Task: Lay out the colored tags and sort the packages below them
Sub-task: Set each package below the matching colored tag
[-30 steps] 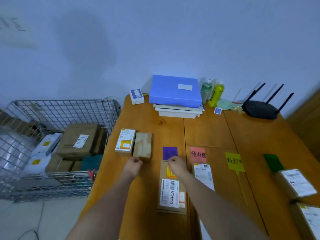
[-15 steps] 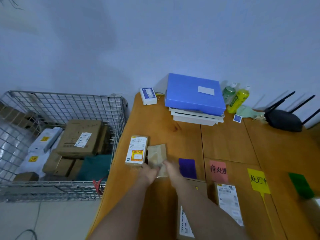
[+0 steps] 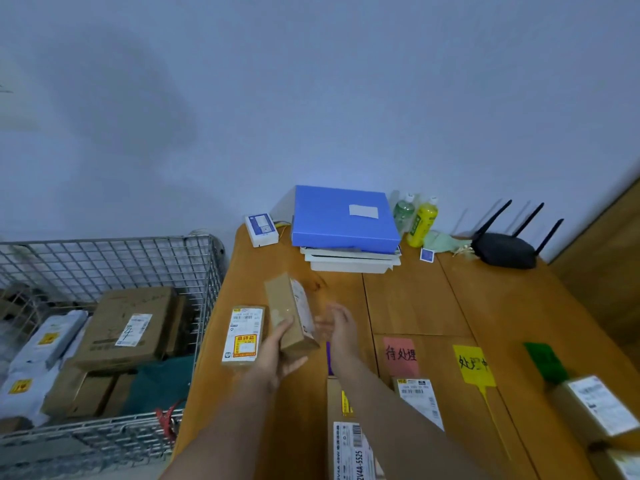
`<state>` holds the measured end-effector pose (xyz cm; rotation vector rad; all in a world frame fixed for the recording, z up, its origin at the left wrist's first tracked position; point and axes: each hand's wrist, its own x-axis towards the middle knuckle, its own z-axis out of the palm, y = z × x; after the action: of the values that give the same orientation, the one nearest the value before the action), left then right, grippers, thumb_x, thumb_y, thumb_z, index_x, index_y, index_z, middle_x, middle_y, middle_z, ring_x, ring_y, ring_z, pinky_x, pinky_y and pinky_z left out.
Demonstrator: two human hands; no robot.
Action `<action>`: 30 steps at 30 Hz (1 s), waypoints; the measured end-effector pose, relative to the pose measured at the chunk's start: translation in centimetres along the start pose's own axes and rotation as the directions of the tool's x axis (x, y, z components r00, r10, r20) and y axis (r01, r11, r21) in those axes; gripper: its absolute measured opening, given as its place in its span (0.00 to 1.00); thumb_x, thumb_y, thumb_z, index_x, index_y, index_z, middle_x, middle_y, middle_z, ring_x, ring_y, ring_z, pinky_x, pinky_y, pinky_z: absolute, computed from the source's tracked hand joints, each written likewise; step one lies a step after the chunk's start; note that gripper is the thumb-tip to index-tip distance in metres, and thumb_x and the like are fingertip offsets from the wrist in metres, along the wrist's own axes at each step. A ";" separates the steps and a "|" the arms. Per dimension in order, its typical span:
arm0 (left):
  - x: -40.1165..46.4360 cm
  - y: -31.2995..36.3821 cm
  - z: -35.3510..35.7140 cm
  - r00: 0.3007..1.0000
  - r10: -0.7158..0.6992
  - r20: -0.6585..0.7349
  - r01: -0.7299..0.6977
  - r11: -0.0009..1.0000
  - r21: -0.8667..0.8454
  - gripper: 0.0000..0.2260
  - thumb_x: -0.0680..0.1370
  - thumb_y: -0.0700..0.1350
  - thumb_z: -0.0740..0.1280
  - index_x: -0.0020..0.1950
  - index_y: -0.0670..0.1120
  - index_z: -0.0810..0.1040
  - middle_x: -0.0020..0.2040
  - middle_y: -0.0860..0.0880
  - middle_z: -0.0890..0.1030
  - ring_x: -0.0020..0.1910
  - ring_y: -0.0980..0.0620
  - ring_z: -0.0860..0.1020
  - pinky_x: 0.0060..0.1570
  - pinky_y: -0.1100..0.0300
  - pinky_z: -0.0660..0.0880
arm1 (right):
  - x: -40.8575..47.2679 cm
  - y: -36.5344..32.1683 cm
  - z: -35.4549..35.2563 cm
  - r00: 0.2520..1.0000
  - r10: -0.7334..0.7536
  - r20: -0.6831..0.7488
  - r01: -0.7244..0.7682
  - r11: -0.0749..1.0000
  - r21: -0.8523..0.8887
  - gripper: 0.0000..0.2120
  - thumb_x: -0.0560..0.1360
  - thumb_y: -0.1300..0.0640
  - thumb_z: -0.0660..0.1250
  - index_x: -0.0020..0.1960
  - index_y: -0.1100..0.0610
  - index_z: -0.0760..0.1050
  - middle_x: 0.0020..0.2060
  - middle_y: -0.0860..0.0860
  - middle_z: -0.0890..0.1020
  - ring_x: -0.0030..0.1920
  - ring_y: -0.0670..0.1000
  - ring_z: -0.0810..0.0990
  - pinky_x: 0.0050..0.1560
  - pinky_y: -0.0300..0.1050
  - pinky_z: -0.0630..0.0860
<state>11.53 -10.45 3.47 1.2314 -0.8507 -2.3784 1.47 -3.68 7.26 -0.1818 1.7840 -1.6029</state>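
- A small brown box is gripped from below by the left hand, fingers curled round its near end; the box is lifted clear of the wooden table and tilted on edge.
- The right hand is held open just beside the box, palm towards it, with nothing grasped; whether its blurred fingertips touch the box cannot be told.
- A labelled package is seen flat on the table, just left of the raised box.
- A purple tag is mostly hidden behind the right forearm; a pink tag, a yellow tag and a green tag are laid in a row to its right.
- Packages are placed below the tags.
- A wire basket with more parcels is seen left of the table.
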 end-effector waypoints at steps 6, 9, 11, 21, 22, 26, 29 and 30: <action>-3.0 4.2 2.3 0.922 0.135 0.362 -0.086 0.985 -0.150 0.40 0.55 0.58 0.78 0.64 0.46 0.73 0.58 0.37 0.81 0.55 0.38 0.81 0.57 0.41 0.74 | -0.2 -5.9 -1.5 0.964 -0.073 0.255 0.072 0.997 0.013 0.19 0.75 0.45 0.62 0.62 0.54 0.74 0.58 0.51 0.81 0.61 0.53 0.77 0.65 0.55 0.71; -4.4 5.5 4.4 0.877 0.174 0.447 -0.111 0.980 -0.162 0.40 0.55 0.59 0.78 0.63 0.45 0.75 0.57 0.37 0.81 0.54 0.38 0.81 0.55 0.42 0.76 | -1.1 -8.9 -2.2 0.916 -0.160 0.367 0.143 0.987 0.072 0.16 0.78 0.51 0.60 0.62 0.56 0.75 0.56 0.55 0.83 0.58 0.55 0.81 0.60 0.53 0.75; -5.1 5.9 5.9 0.859 0.192 0.475 -0.126 0.978 -0.167 0.39 0.56 0.58 0.77 0.63 0.45 0.75 0.58 0.37 0.81 0.55 0.37 0.81 0.54 0.41 0.77 | -1.9 -10.5 -2.9 0.881 -0.224 0.417 0.190 0.974 0.122 0.15 0.78 0.54 0.60 0.63 0.55 0.74 0.56 0.54 0.83 0.56 0.54 0.82 0.58 0.50 0.77; -12.0 11.6 14.5 0.783 0.472 0.405 -0.548 0.832 0.090 0.26 0.71 0.55 0.65 0.66 0.46 0.71 0.50 0.48 0.86 0.50 0.43 0.84 0.43 0.46 0.81 | -6.2 -18.6 -7.1 0.843 -0.475 0.253 0.405 0.869 0.284 0.19 0.77 0.60 0.63 0.67 0.54 0.68 0.51 0.55 0.82 0.48 0.54 0.83 0.49 0.50 0.80; -13.0 12.5 15.9 0.742 0.530 0.412 -0.619 0.777 0.116 0.25 0.71 0.54 0.67 0.65 0.46 0.72 0.52 0.47 0.85 0.52 0.42 0.83 0.44 0.48 0.81 | -6.9 -19.7 -7.6 0.822 -0.513 0.247 0.434 0.845 0.311 0.17 0.77 0.60 0.63 0.65 0.52 0.69 0.50 0.54 0.81 0.48 0.55 0.82 0.50 0.53 0.80; -17.7 14.6 20.4 0.552 0.687 0.472 -0.808 0.580 0.102 0.21 0.62 0.51 0.69 0.55 0.48 0.77 0.48 0.50 0.86 0.46 0.49 0.85 0.39 0.56 0.81 | -10.9 -23.9 -9.3 0.698 -0.675 0.239 0.544 0.717 0.436 0.17 0.73 0.57 0.65 0.60 0.48 0.70 0.45 0.53 0.80 0.45 0.52 0.83 0.48 0.54 0.79; -20.9 15.5 22.7 0.423 0.753 0.504 -0.884 0.465 0.048 0.18 0.62 0.50 0.69 0.50 0.48 0.77 0.44 0.52 0.86 0.42 0.52 0.85 0.37 0.59 0.80 | -13.5 -26.3 -10.8 0.611 -0.760 0.223 0.592 0.625 0.508 0.17 0.70 0.57 0.65 0.58 0.47 0.71 0.42 0.50 0.81 0.43 0.49 0.83 0.46 0.51 0.79; -21.8 15.7 23.3 0.384 0.768 0.512 -0.901 0.433 0.026 0.18 0.62 0.49 0.69 0.51 0.47 0.77 0.45 0.51 0.86 0.43 0.51 0.84 0.38 0.59 0.80 | -14.1 -26.8 -11.3 0.585 -0.781 0.218 0.606 0.599 0.524 0.17 0.70 0.57 0.65 0.57 0.47 0.71 0.42 0.49 0.81 0.43 0.49 0.83 0.47 0.52 0.79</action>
<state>5.12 -2.53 37.55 0.1096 -1.5657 -1.6160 -4.23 7.37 37.16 -1.1048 1.0134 -2.2214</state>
